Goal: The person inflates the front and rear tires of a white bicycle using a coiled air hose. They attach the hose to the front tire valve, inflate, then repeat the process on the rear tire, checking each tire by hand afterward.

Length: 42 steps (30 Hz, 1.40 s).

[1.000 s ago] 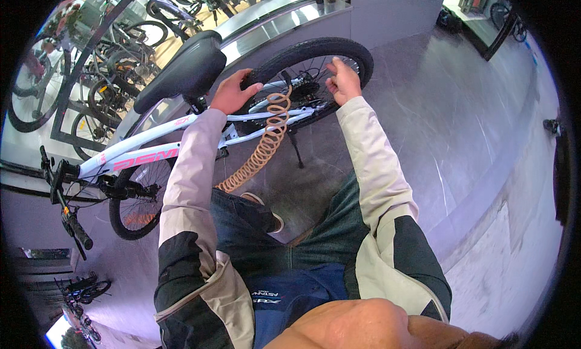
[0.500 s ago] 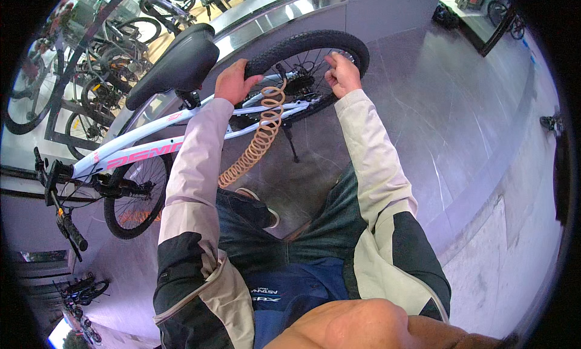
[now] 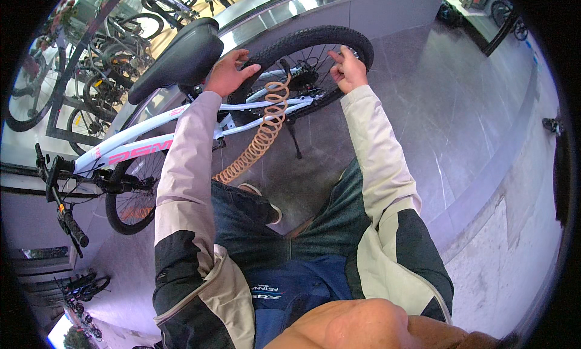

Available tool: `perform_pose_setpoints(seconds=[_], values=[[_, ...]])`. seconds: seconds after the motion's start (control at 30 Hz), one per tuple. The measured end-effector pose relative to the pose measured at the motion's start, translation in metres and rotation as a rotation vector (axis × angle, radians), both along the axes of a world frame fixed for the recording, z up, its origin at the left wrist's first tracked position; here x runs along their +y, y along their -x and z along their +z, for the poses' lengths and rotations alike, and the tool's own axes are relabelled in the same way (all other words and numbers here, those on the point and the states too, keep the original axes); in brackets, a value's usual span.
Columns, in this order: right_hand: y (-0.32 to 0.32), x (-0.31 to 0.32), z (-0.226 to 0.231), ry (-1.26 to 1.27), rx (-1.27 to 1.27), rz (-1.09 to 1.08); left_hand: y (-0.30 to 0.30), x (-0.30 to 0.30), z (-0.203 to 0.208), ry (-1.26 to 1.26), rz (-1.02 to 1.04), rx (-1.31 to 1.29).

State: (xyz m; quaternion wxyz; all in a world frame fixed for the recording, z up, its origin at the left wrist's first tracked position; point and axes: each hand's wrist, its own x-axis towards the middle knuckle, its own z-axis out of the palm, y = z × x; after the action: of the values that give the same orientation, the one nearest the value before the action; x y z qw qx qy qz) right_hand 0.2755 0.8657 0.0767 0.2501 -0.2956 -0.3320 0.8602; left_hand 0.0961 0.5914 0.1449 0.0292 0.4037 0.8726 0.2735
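A white bicycle (image 3: pixel 124 140) with pink lettering stands before me, its rear wheel at the far middle. By the left part of the rear tyre (image 3: pixel 305 34) is my left hand (image 3: pixel 229 75), thumb and fingers apart, holding nothing; whether it touches the rubber I cannot tell. My right hand (image 3: pixel 351 73) is at the right inner side of the same wheel. Its forefinger and thumb are apart, the other fingers partly bent. Between the hands, a tan coiled air hose (image 3: pixel 266 128) runs up to a black end fitting (image 3: pixel 285 65) at the wheel.
The black saddle (image 3: pixel 175 58) is left of my left hand. The handlebar (image 3: pixel 66 222) and front wheel (image 3: pixel 130 194) extend to the left. A kickstand (image 3: pixel 295 140) reaches down to the grey tiled floor (image 3: pixel 417 107). Several bicycles are behind the glass at the upper left.
My left hand has shifted left from the tyre and its fingers have spread. My right hand has moved slightly right and down, its forefinger straighter. The hose end stays at the wheel.
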Motion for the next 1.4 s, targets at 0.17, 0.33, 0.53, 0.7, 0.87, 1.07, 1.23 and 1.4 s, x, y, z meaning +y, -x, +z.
perform_pose_setpoints(seconds=[0.17,0.33,0.53,0.7,0.87,1.07,1.23,1.4], values=[[0.000,0.000,-0.001,0.015,0.046,-0.006,0.005,-0.006,-0.005,0.044,-0.030,-0.126],[-0.002,0.002,0.002,0.027,0.067,-0.010,0.007,-0.008,-0.010,0.051,-0.061,-0.065],[-0.003,0.002,0.005,0.050,0.078,-0.020,0.008,-0.008,-0.011,0.079,-0.040,-0.074],[0.001,-0.001,0.004,0.040,0.050,-0.028,0.008,-0.008,-0.008,0.096,-0.036,-0.083],[0.004,-0.002,0.003,0.009,0.026,0.012,0.005,-0.005,0.000,0.080,-0.044,-0.144],[0.018,-0.021,0.005,-0.053,0.007,0.082,0.005,0.025,0.013,-0.069,-0.047,-0.218],[0.036,-0.037,0.013,-0.094,-0.047,0.107,0.011,0.076,0.015,-0.056,-0.067,-0.292],[0.048,-0.045,0.025,-0.077,-0.035,0.088,0.029,0.106,0.027,0.038,-0.141,-0.575]])
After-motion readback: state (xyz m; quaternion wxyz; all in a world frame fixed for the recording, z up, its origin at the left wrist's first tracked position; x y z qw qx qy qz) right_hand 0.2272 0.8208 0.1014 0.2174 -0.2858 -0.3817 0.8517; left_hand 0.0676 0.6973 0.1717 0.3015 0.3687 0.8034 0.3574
